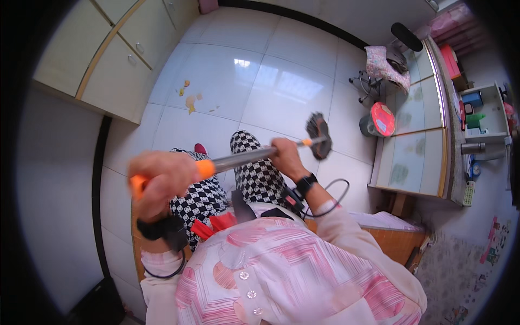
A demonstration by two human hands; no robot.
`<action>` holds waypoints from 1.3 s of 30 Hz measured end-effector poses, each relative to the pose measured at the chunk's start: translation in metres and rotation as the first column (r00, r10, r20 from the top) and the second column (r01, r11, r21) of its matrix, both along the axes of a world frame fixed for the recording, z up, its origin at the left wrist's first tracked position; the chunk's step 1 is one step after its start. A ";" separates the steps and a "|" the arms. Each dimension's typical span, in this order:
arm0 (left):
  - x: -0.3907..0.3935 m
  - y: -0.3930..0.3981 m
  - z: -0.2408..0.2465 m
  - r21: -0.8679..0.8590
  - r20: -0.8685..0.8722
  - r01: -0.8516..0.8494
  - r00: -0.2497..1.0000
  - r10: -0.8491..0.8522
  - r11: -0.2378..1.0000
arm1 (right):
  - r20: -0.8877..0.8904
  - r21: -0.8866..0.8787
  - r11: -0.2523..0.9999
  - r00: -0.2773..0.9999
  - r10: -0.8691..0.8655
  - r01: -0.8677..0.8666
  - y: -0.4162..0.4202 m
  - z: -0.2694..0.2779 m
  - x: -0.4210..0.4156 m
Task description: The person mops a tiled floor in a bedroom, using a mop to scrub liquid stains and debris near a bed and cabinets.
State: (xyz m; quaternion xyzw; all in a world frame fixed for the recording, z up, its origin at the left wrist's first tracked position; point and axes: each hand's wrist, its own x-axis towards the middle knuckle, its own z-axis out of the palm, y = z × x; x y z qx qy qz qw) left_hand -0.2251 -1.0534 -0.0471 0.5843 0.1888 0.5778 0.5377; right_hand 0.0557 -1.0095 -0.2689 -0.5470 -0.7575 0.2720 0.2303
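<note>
My left hand, blurred, is closed around the orange grip at the top of a broom handle. Further down the same grey metal pole, my right hand grips it from above. The pole slants away to the right across my checkered trousers. At its far end, past a small orange collar, is the dark-bristled broom head. It is at or just above the white floor tiles; which one I cannot tell. Yellow and brownish scraps lie scattered on the tiles ahead and to the left, apart from the bristles.
A dark bin with a red printed top stands by the glass-fronted desk cabinet at right. Behind it is a wheeled chair with a floral cloth. Pale cupboards line the left side. A wooden bed edge is behind my right arm.
</note>
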 end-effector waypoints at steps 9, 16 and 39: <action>0.044 0.037 -0.038 -0.182 0.020 0.295 0.955 -0.297 0.938 | 0.050 0.092 0.956 0.958 -0.282 0.277 -0.042 -0.034 0.068; -0.031 0.039 -0.041 -0.296 -0.033 -0.062 0.998 0.055 0.953 | 0.051 -0.009 0.998 0.997 -0.066 0.066 0.031 -0.038 -0.002; -0.078 -0.081 0.009 0.144 -0.188 -0.683 0.692 0.697 0.717 | -0.125 0.204 0.804 0.799 0.588 -0.559 0.108 0.012 -0.251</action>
